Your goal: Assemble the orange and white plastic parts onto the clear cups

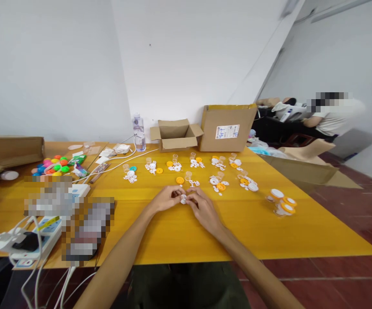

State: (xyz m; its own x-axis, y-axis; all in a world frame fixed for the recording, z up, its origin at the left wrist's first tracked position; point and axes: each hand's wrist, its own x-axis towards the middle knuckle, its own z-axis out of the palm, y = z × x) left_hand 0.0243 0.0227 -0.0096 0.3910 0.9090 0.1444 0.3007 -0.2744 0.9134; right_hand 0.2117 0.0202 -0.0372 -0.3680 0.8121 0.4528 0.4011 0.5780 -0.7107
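Between the fingertips of my left hand [169, 198] and my right hand [202, 207] is a small white plastic disc [183, 198], pinched from both sides just above the table. Its exact shape is partly covered by the fingers. Just beyond my hands lie an orange ring-shaped lid [179, 180], a clear small cup [188, 175] and white cut-out pieces [194, 183]. Similar sets of clear cups, white discs and coloured lids sit in rows behind, one with a teal lid [133, 168]. To the right stand several jars with orange-and-white lids [287, 207].
An open carton [177, 136] and a large closed box [227, 128] stand at the back, beside a water bottle [138, 133]. Power strips [49, 231] with cables, a blurred phone-like object [89, 229] and colourful balls [52, 165] occupy the left. A person [337, 116] sits at far right.
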